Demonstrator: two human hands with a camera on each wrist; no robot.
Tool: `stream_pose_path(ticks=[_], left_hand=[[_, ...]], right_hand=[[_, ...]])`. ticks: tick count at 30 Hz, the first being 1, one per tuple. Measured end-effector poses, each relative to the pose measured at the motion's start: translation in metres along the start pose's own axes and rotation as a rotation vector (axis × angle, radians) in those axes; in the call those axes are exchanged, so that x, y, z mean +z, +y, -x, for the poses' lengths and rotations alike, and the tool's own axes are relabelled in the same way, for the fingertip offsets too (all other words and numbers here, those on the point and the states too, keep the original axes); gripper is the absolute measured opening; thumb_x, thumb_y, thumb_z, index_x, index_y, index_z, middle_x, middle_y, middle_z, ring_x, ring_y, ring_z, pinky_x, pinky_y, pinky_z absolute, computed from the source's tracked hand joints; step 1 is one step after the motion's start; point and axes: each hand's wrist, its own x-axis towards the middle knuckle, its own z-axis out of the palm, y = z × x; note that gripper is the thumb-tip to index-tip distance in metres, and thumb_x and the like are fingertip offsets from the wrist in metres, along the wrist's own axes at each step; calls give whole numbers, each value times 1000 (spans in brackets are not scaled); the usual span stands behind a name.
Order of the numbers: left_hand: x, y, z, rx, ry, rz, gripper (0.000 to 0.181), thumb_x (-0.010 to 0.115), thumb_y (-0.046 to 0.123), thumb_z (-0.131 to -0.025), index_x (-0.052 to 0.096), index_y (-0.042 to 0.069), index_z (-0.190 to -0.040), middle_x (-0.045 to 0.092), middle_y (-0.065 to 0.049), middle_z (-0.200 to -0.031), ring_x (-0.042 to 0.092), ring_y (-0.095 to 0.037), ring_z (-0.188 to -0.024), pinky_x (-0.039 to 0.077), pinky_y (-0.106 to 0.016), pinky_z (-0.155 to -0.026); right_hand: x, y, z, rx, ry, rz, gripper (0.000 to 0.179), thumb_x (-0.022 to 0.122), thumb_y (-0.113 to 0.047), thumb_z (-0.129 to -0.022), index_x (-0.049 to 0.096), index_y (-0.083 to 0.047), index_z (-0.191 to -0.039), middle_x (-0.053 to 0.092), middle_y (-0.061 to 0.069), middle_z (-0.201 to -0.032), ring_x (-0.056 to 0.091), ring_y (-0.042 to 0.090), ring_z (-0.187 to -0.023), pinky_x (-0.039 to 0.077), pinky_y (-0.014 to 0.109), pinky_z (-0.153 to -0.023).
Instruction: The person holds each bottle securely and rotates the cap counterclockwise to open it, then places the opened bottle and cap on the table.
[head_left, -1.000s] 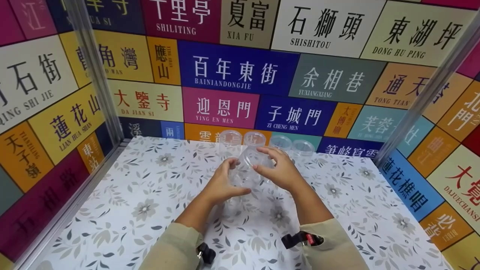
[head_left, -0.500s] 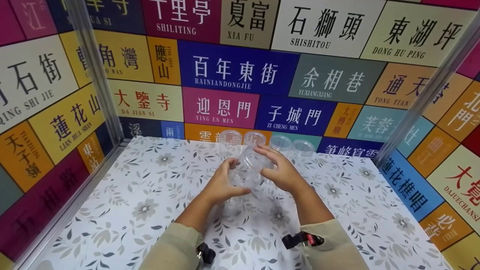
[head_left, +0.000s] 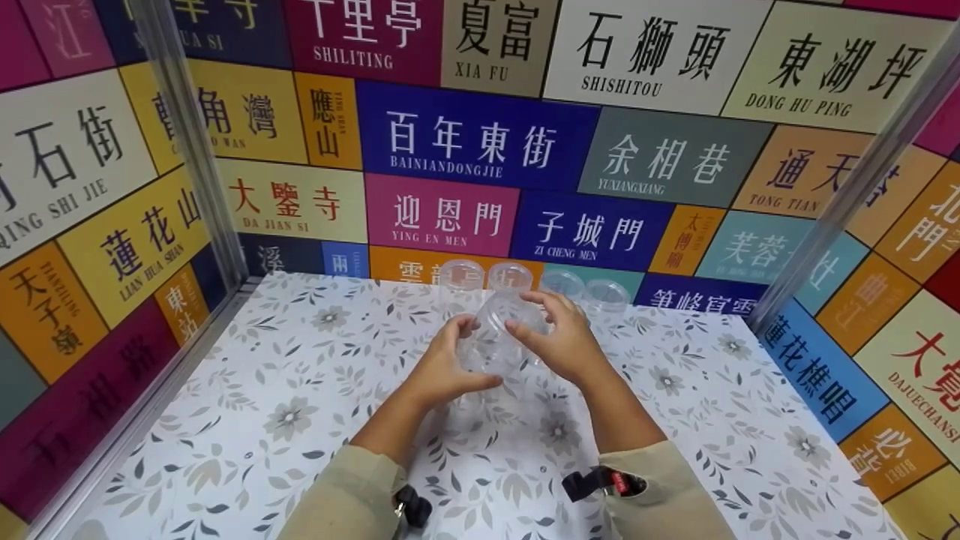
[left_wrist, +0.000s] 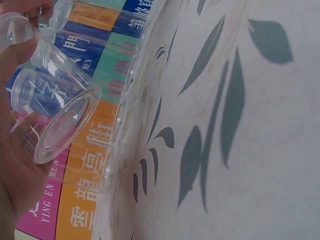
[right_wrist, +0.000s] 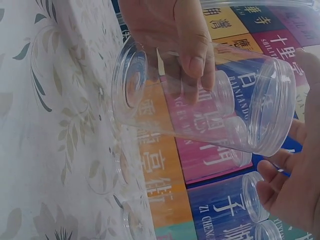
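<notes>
Gripping a clear plastic jar (head_left: 495, 349) in the left hand (head_left: 446, 367), wrapped round its side, with the right hand (head_left: 559, 341) curved over the top, partly closed about the rim (right_wrist: 286, 105). Held at a tilt, apparently just above a flower-patterned table (head_left: 225, 450), and nearer the camera than a row of four similar jars (head_left: 510, 279) upright along the back edge, before a wall (head_left: 480, 135) of bright place-name signs. Pictured, by the look of it, partway through work at the jar's top, perhaps turning a lid. Too transparent to tell whether capped fully, loosely or not at all, or whether being tightened or undone. Left to do, in all likelihood: finishing at the rim, letting go and setting the jar down. Already standing at the rear, out of either hand's grasp: the other four, perhaps finished, perhaps waiting, with nothing visible to settle which.
</notes>
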Motion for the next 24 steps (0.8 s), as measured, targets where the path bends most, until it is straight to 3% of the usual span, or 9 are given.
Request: stream_pose_path(ticks=[6,11,15,19,24], left_hand=[[0,0,0,-15,2,-5,109,97,52,-71,36,30,-159,48,5,-163,44,-23,-154,35,-54,-131],[0,-1,1,-17,1,-20,109,97,51,-72,36,31,-159,48,6,-163,43,-22,-155,35,-53,-131],[0,-1,0,7,5,-16,107,97,46,-73,36,28,-159,49,3,-163,44,-23,-154,34,-54,-131],[0,-2,-1,40,13,-4,108,99,43,-72,37,23,-159,49,0,-161,46,-24,-152,35,-52,-131],[0,-3,-1,69,19,12,110,100,46,-70,39,19,-158,50,-3,-160,47,-25,-149,36,-51,-130]], right_hand=[[2,0,0,65,-10,9,83,73,-78,-85,58,-31,-151,52,4,-160,56,41,-139,55,62,-107],[2,2,0,65,-37,3,83,75,-77,-84,57,-35,-153,52,2,-161,55,35,-138,56,61,-105],[1,5,0,5,-58,-41,75,78,-63,-89,58,-32,-154,50,2,-165,50,35,-147,51,63,-113],[-1,7,1,-83,-83,-101,66,77,-41,-94,57,-26,-155,45,2,-170,35,34,-161,40,66,-124],[-2,9,3,-143,-112,-166,64,71,-23,-93,57,-22,-156,40,0,-173,28,32,-164,35,68,-124]])
